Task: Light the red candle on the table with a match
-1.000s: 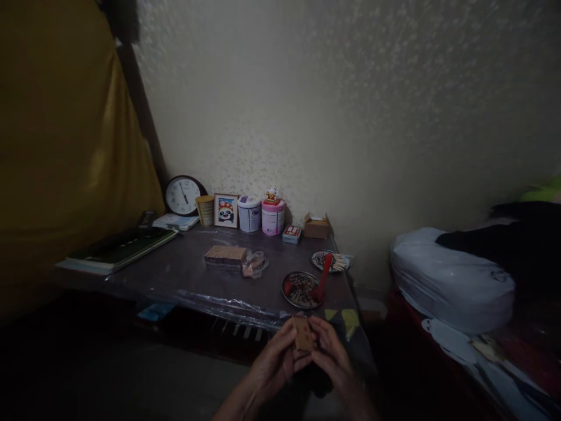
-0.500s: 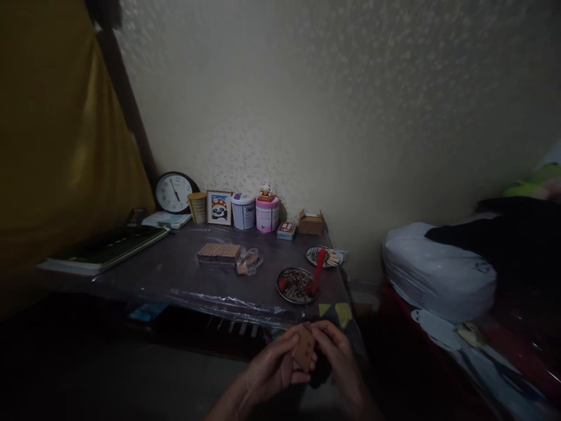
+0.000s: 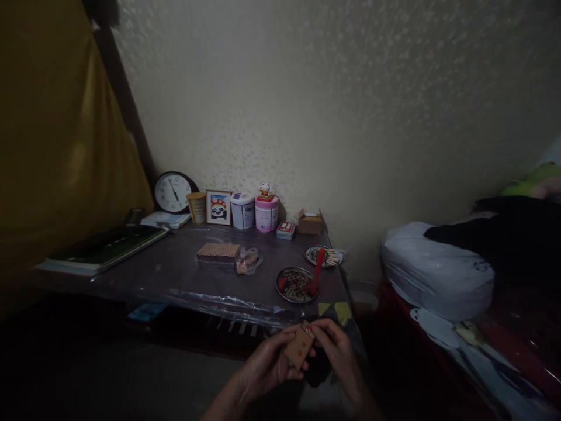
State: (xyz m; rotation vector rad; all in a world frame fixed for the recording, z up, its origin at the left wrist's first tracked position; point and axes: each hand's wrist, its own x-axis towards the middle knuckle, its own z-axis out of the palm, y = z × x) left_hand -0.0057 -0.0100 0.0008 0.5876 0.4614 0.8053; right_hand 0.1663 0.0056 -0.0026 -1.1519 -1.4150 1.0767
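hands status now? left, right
Left hand: closed on the small box.
Right hand: fingers pinching the box's top end.

Tan box, red marks

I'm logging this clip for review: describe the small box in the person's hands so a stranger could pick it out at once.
Start at the plastic-covered table and drop below its front edge. There the left hand and right hand meet around a small cardboard box. It is tan with red marks, tilted, and the only box off the table.
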